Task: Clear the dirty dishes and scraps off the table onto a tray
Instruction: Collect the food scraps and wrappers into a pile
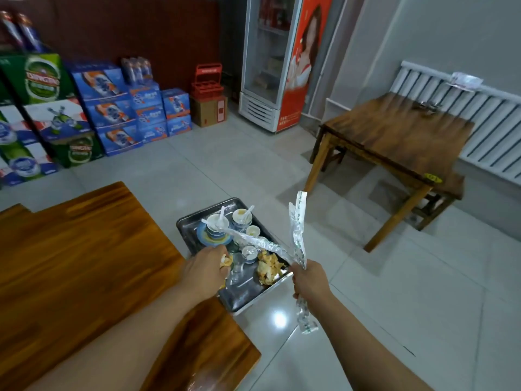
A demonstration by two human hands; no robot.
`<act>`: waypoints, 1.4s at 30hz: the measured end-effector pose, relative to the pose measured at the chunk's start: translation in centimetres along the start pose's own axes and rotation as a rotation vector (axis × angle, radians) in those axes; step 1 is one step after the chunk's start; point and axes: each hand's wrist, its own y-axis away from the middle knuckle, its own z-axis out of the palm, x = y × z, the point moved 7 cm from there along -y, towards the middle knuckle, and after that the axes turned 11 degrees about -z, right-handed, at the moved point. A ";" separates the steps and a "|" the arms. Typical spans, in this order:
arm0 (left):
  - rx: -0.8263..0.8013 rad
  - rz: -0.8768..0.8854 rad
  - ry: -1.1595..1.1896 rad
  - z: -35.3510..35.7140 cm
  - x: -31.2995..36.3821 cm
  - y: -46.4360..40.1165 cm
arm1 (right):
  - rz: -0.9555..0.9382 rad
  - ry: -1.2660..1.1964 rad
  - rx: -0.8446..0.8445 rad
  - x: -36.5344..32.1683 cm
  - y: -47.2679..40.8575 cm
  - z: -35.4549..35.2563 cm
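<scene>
A metal tray (188, 226) juts off the right edge of the wooden table (70, 249). It carries stacked bowls with white spoons (215, 228), small cups (251, 230), a glass (239, 263) and yellow food scraps (267, 268). My left hand (205, 270) reaches over the tray's near left side and grips a few yellow scraps in curled fingers. My right hand (308, 283), just right of the tray, grips several long plastic chopstick wrappers (297, 230) that fan upward and over the tray; one end hangs below the fist.
A second wooden table (394, 136) with a stool under it stands at the right, by a white radiator (479, 114). Stacked beer cartons (70, 114) line the far left wall. A drinks fridge (270, 60) stands at the back. Grey tiled floor (225, 165) lies between.
</scene>
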 end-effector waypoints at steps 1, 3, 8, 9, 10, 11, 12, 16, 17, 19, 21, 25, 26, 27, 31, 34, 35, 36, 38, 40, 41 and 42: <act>-0.011 -0.013 0.012 0.3 0.1 -1.1 | 0.006 0.020 -0.008 0.0 -1.2 0.3; -0.019 -0.040 0.034 0.8 0.0 -2.9 | 0.019 0.051 -0.026 0.1 -3.4 1.1; -0.041 -0.113 0.054 2.2 -1.0 -6.1 | 0.035 0.064 -0.099 0.7 -8.1 4.2; -0.042 -0.140 0.065 2.5 -1.3 -6.8 | 0.038 0.062 -0.116 0.9 -9.1 4.8; -0.045 -0.169 0.071 2.9 -1.6 -7.5 | 0.035 0.071 -0.129 1.0 -10.3 5.4; -0.052 -0.188 0.074 3.4 -1.8 -8.1 | 0.036 0.080 -0.135 1.1 -11.3 5.7; -0.054 -0.203 0.083 3.8 -1.8 -8.7 | 0.033 0.093 -0.142 1.2 -12.3 6.1; -0.094 -0.264 0.125 7.0 -1.5 -11.1 | 0.023 0.126 -0.207 2.5 -16.8 7.6; -0.117 -0.290 0.134 8.4 -1.3 -12.0 | 0.014 0.137 -0.237 3.0 -18.4 8.1; -0.162 -0.334 0.143 11.1 -0.6 -13.6 | -0.003 0.190 -0.291 4.2 -21.2 8.8; -0.205 -0.371 0.153 14.4 0.0 -15.4 | 0.009 0.220 -0.318 5.6 -23.8 9.3; -0.296 -0.429 0.122 20.9 0.8 -18.5 | 0.027 0.254 -0.340 9.4 -28.3 10.0; -0.306 -0.438 0.106 22.0 0.9 -18.9 | 0.026 0.248 -0.343 10.0 -29.0 10.2; -0.314 -0.453 0.084 23.7 0.9 -19.7 | 0.027 0.252 -0.354 11.0 -30.1 10.7; -0.312 -0.479 0.029 28.0 0.5 -21.9 | 0.012 0.232 -0.377 13.2 -33.0 12.4; -0.301 -0.495 0.040 30.8 0.1 -23.3 | 0.002 0.169 -0.419 14.2 -34.2 13.9; -0.294 -0.504 0.040 31.5 -0.1 -23.7 | 0.008 0.155 -0.432 14.6 -34.5 14.4; -0.285 -0.511 0.043 32.1 -0.1 -24.0 | 0.011 0.143 -0.442 14.9 -34.8 14.9; -0.264 -0.505 0.042 33.2 -0.1 -24.1 | 0.020 0.125 -0.464 15.5 -34.9 15.5; -0.231 -0.506 0.031 33.5 -0.2 -23.8 | 0.041 0.114 -0.490 16.1 -34.6 15.9; -0.208 -0.502 0.029 33.3 -0.3 -23.5 | 0.044 0.119 -0.505 16.3 -34.4 16.0; -0.185 -0.496 0.031 33.1 -0.4 -23.2 | 0.046 0.130 -0.520 16.6 -34.3 16.1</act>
